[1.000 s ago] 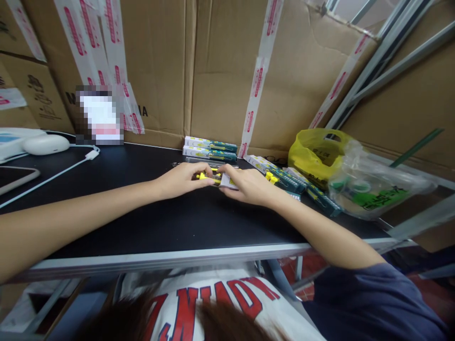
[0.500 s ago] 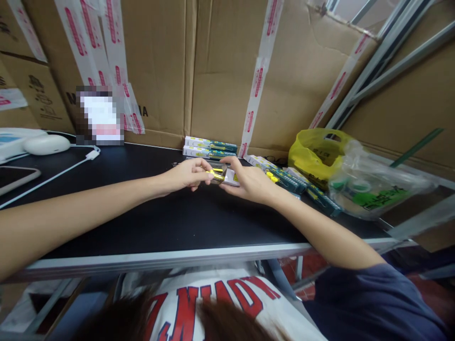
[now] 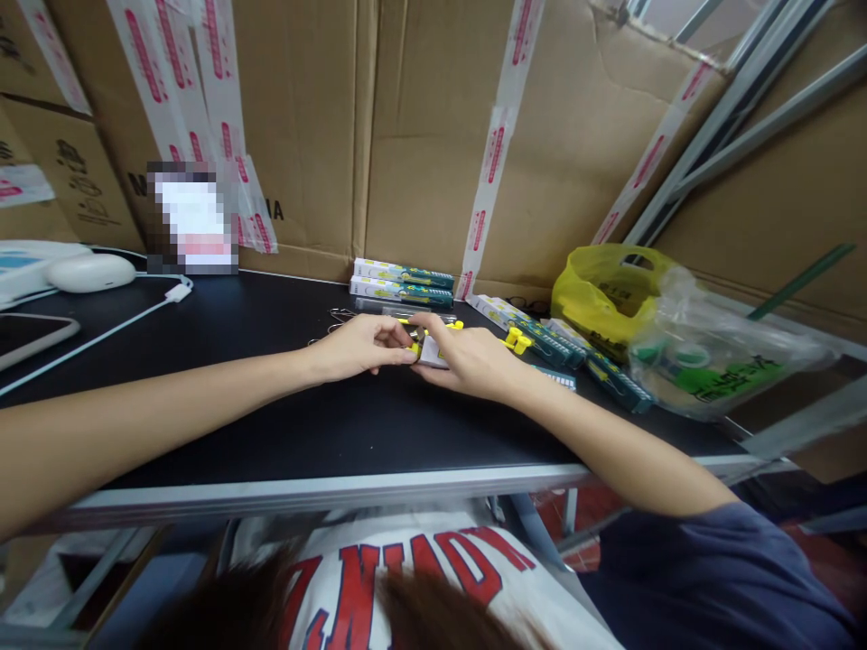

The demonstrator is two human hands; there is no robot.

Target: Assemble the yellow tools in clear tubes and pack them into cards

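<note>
Head view shows the left hand point(image 3: 356, 348) and right hand point(image 3: 467, 361) pinched together on a small yellow piece point(image 3: 414, 340) over the black table point(image 3: 271, 433). Two closed boxes point(image 3: 401, 282) lie behind (seemingly finished); loose boxes point(image 3: 542, 343) to the right seem left.

A small white-and-yellow packet point(image 3: 428, 348) lies low over the black tabletop, partly hidden.

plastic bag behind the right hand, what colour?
Yellow plastic bag, with a clear bag lying against it. Head view shows it.
</note>
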